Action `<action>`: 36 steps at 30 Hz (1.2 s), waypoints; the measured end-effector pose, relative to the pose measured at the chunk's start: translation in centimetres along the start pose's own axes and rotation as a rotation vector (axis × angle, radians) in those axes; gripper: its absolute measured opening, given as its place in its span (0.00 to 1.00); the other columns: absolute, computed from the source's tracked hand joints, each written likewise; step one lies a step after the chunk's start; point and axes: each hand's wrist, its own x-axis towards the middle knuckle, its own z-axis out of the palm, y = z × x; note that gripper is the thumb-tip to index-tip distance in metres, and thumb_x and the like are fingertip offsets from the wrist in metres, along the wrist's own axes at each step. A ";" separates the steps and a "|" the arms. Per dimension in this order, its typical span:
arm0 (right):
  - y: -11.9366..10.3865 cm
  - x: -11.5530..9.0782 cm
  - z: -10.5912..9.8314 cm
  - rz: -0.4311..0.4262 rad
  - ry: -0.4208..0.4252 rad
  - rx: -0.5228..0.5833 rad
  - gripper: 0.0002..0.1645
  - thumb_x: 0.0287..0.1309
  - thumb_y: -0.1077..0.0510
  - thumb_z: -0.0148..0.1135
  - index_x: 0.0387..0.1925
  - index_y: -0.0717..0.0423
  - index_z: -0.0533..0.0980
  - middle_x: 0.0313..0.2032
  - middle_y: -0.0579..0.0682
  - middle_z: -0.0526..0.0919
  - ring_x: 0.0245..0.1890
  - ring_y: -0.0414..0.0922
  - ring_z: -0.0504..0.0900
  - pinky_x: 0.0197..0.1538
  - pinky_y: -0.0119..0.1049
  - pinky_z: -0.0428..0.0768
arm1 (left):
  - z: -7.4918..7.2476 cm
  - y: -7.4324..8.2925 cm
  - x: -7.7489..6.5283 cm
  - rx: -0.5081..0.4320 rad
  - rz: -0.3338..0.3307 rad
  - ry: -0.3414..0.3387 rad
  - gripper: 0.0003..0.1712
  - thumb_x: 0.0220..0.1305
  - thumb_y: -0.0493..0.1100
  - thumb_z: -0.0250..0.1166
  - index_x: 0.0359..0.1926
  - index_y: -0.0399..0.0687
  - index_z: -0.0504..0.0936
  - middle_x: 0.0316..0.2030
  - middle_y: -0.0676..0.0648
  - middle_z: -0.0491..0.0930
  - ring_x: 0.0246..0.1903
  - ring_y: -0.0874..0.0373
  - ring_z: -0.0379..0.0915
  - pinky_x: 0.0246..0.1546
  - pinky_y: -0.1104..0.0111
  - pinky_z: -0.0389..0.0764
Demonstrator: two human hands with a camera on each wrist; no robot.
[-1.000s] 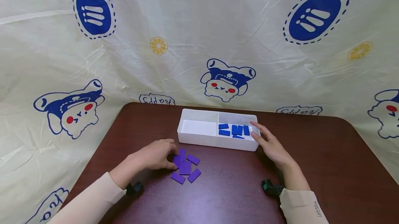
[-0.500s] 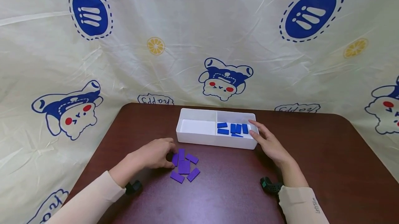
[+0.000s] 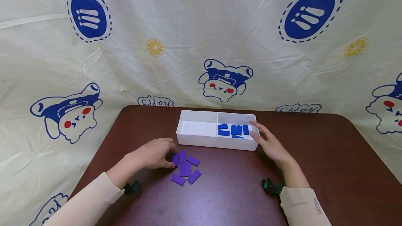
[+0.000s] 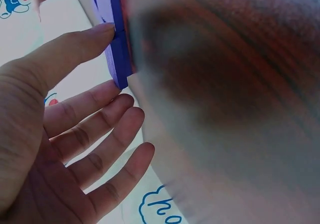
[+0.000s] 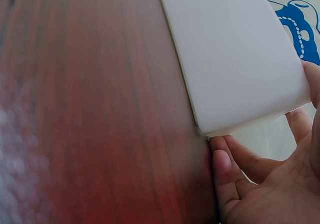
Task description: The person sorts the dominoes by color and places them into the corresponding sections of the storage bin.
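My left hand (image 3: 156,153) pinches a flat purple domino-like block (image 3: 175,159) at the left of a small group. In the left wrist view, the thumb and index finger (image 4: 107,88) meet that block (image 4: 119,54), while the other fingers are spread apart. Several more purple blocks (image 3: 185,169) lie loosely together on the table. My right hand (image 3: 274,147) grips the right end of a white two-compartment box (image 3: 201,141), thumb and a finger over its rim. Up close, fingers of this hand (image 5: 270,176) press at the box's end wall. Several blue blocks (image 3: 239,130) lie in the right compartment.
The left compartment (image 3: 197,128) of the box shows bare white floor. A dark brown wooden table (image 3: 220,191) carries everything. Behind it hangs a pale cloth (image 3: 176,75) printed with cartoon figures. Dark wrist bands (image 3: 272,186) sit at both wrists.
The pinched purple block has shifted slightly left and back, away from the others, with my left hand. My right hand stays at the box's end. The head view has drifted a little.
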 end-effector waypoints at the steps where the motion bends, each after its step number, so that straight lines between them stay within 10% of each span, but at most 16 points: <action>1: 0.0 0.0 0.0 0.003 -0.002 0.003 0.40 0.75 0.35 0.52 0.81 0.31 0.54 0.83 0.58 0.44 0.80 0.68 0.47 0.72 0.79 0.50 | -0.1 0.0 0.0 0.003 0.001 0.004 0.19 0.54 0.52 0.80 0.45 0.51 0.88 0.39 0.56 0.78 0.36 0.62 0.75 0.43 0.63 0.81; 36: 0.1 -0.1 -0.2 0.013 0.002 0.002 0.38 0.75 0.35 0.53 0.80 0.32 0.56 0.84 0.55 0.41 0.82 0.67 0.39 0.71 0.81 0.44 | -7.3 -0.7 2.6 0.022 0.024 0.067 0.23 0.58 0.53 0.78 0.50 0.47 0.87 0.48 0.49 0.83 0.47 0.54 0.80 0.53 0.58 0.81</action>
